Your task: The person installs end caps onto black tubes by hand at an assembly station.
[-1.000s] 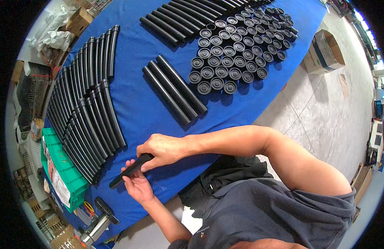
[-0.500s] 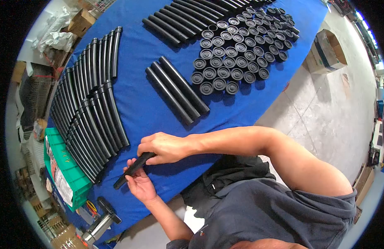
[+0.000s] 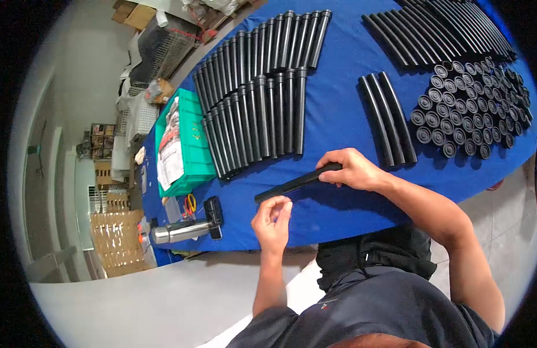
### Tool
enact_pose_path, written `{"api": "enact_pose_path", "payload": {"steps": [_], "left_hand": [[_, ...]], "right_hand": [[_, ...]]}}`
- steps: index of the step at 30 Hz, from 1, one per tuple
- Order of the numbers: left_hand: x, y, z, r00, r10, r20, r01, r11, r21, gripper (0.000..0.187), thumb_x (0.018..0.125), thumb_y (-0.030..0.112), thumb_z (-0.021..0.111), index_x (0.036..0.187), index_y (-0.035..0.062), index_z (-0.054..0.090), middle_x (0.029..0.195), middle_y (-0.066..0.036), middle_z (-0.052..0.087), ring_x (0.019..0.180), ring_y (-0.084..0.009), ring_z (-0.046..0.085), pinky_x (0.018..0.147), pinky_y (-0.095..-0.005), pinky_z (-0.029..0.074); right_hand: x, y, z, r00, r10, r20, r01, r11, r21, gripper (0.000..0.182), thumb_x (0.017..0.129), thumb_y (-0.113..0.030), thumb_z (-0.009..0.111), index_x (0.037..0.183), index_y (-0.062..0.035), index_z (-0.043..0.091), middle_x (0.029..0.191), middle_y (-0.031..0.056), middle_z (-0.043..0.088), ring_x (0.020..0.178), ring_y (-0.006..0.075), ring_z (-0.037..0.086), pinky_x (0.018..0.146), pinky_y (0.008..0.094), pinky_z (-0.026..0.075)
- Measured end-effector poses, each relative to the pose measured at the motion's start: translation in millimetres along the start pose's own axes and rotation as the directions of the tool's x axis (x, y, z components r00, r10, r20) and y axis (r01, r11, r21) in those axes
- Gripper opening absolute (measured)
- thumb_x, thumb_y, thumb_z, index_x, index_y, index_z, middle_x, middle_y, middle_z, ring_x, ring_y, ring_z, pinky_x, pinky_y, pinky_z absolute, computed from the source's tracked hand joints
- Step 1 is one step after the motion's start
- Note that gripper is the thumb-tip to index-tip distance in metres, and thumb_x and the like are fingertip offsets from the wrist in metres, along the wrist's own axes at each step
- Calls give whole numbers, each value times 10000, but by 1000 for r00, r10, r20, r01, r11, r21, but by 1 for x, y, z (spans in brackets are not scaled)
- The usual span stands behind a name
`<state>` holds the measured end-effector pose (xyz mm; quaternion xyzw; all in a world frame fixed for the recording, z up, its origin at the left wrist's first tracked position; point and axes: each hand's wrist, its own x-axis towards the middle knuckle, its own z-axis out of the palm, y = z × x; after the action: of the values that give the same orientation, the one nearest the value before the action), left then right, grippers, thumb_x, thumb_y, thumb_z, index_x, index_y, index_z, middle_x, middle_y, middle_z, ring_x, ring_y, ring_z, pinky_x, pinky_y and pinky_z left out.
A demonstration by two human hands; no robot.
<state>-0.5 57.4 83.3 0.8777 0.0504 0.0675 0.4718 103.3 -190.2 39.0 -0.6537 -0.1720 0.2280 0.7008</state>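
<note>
My right hand (image 3: 355, 170) is closed around one end of a black tube (image 3: 300, 184), which slants over the blue cloth with its other end to the left. Just below that far end is my left hand (image 3: 272, 225), its fingers curled and the thumb pressed to the index finger; anything between them is too small to make out. Three loose black tubes (image 3: 390, 119) lie side by side beyond my right hand. Farther left, two rows of capped black tubes (image 3: 260, 119) lie on the cloth.
Many round black caps (image 3: 468, 110) stand clustered at the right, with more tubes (image 3: 416, 35) behind them. At the left are a green crate (image 3: 194, 142) holding papers, scissors (image 3: 190, 203), and a silver cylinder with a black head (image 3: 184, 231). The blue table's (image 3: 332, 229) edge runs close before me.
The view has turned left, so the table's things appear farther right. My left hand has come off the tube and closed into a pinch. My right hand still holds the tube.
</note>
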Motion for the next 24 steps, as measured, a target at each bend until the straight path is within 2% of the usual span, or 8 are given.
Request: {"api": "enact_pose_path", "payload": {"steps": [1, 2, 3, 8, 11, 15, 18, 24], "left_hand": [[11, 19, -8, 949, 314, 38, -309, 896, 318, 307, 840, 98, 768, 1108, 1, 655, 1109, -175, 690, 912, -302, 671, 809, -378, 553], [22, 38, -12, 808, 564, 173, -547, 606, 577, 359, 810, 91, 780, 1140, 11, 664, 1152, -166, 679, 1000, -328, 646, 890, -412, 528], [25, 39, -13, 848, 484, 216, -515, 656, 552, 457, 759, 94, 792, 1193, 30, 664, 1206, -143, 657, 1130, -366, 578, 997, -453, 457], [31, 18, -17, 822, 365, 437, -549, 713, 436, 384, 803, 110, 765, 1158, 12, 658, 1035, -157, 690, 931, -342, 644, 846, -409, 519], [39, 23, -26, 822, 341, 457, -529, 755, 388, 345, 794, 91, 770, 1108, 2, 661, 995, -164, 686, 895, -333, 652, 819, -399, 527], [92, 46, -52, 961, 204, 186, -257, 908, 330, 353, 816, 113, 782, 1109, -34, 652, 1018, -118, 696, 925, -219, 663, 840, -354, 534], [179, 63, -53, 975, 218, -43, -212, 971, 114, 360, 849, 133, 766, 1125, -69, 655, 1034, -107, 702, 943, -189, 658, 864, -352, 538], [399, 61, -27, 978, 206, 18, -188, 850, 492, 536, 771, 317, 785, 1161, -40, 696, 1156, -209, 710, 1068, -281, 692, 958, -367, 504]], "right_hand": [[0, 0, 0, 1000, -17, 2, 18, 999, -28, 261, 857, -172, 735, 1043, 7, 697, 698, 55, 654, 600, 116, 622, 571, 296, 507], [0, 0, 0, 999, -33, 27, 34, 999, -25, 261, 856, -172, 735, 1044, 5, 697, 697, 53, 651, 600, 115, 619, 573, 295, 505], [0, 1, 0, 998, -49, 50, 50, 999, -21, 260, 856, -172, 735, 1044, 3, 697, 697, 51, 648, 601, 114, 616, 575, 294, 503], [-1, 3, 2, 988, -110, 111, 107, 994, 30, 243, 847, -167, 753, 1030, -14, 707, 716, 31, 646, 615, 103, 603, 575, 287, 492], [0, 5, 6, 994, -100, 50, 92, 984, 152, 511, 848, -208, 779, 1271, -6, 575, 870, 65, 653, 660, 116, 609, 588, 280, 507], [-2, -8, 3, 997, 76, 15, -77, 986, 150, 723, 862, -169, 770, 1448, -16, 374, 1098, 93, 588, 837, 132, 609, 660, 287, 541], [3, 12, 7, 1000, -14, 10, 12, 983, 185, 703, 855, -244, 792, 1400, 19, 435, 981, 94, 644, 744, 128, 629, 599, 286, 534], [3, 7, 3, 997, 47, 56, -62, 952, 300, 606, 871, -189, 765, 1363, 20, 479, 917, 70, 667, 744, 113, 622, 610, 271, 527]]}}
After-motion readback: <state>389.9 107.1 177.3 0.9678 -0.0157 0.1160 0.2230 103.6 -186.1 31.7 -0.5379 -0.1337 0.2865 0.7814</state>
